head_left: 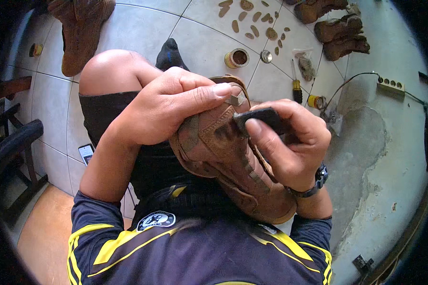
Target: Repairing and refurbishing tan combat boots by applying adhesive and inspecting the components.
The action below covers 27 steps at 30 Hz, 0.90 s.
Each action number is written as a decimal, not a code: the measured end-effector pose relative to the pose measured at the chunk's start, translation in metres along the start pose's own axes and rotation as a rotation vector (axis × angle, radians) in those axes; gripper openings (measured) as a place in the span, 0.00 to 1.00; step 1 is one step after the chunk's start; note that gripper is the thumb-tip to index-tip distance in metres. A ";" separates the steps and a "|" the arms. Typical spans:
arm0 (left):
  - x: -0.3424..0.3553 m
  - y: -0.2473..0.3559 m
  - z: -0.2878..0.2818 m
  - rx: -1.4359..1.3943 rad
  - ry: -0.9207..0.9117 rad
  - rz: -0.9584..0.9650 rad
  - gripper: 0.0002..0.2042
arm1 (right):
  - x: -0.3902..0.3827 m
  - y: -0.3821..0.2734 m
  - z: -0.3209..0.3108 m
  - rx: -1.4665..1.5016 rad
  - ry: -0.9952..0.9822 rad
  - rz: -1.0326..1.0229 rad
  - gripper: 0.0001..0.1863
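Observation:
A brown boot (228, 161) lies tilted across my lap, its leather patch marked with a dark stain. My left hand (171, 102) is closed on the upper part of the boot, thumb stretched over it near a small pale tab. My right hand (295, 142) pinches a flat dark pad (264, 118), whose edge is against or very near the patch. The far side of the boot is hidden behind both hands.
More brown boots (83, 33) (342, 45) lie on the tiled floor (128, 23), with several cut pieces (271, 33), an open tin (236, 58), a screwdriver (297, 90) and a power strip (390, 86). A phone (86, 154) and dark chair (21, 142) are left.

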<state>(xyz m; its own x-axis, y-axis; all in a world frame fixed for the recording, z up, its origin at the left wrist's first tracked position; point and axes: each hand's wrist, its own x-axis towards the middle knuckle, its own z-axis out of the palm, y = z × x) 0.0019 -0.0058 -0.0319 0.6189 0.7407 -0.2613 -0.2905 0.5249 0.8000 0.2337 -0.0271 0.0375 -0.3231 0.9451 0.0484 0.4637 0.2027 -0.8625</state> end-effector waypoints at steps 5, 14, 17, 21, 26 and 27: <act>0.000 0.002 0.007 -0.004 0.060 -0.013 0.16 | 0.002 -0.005 -0.001 -0.039 -0.132 -0.103 0.08; 0.002 0.002 0.009 -0.005 0.092 0.057 0.15 | 0.004 -0.014 0.005 -0.004 -0.068 0.049 0.08; 0.003 0.002 0.008 -0.066 0.053 0.005 0.15 | 0.006 -0.017 0.005 -0.067 -0.104 -0.046 0.08; 0.004 0.004 0.010 -0.033 0.070 0.057 0.16 | 0.007 -0.016 0.008 -0.051 -0.020 0.066 0.09; 0.004 0.001 0.006 -0.007 0.044 0.052 0.16 | 0.010 -0.019 0.009 -0.133 -0.066 -0.005 0.09; 0.005 0.002 0.010 -0.024 0.075 0.057 0.17 | 0.009 -0.018 0.010 -0.108 -0.036 0.046 0.09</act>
<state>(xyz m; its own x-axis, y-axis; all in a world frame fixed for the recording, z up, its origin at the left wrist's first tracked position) 0.0116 -0.0057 -0.0259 0.5448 0.7985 -0.2562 -0.3417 0.4904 0.8017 0.2146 -0.0249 0.0482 -0.3282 0.9446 -0.0097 0.5644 0.1878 -0.8039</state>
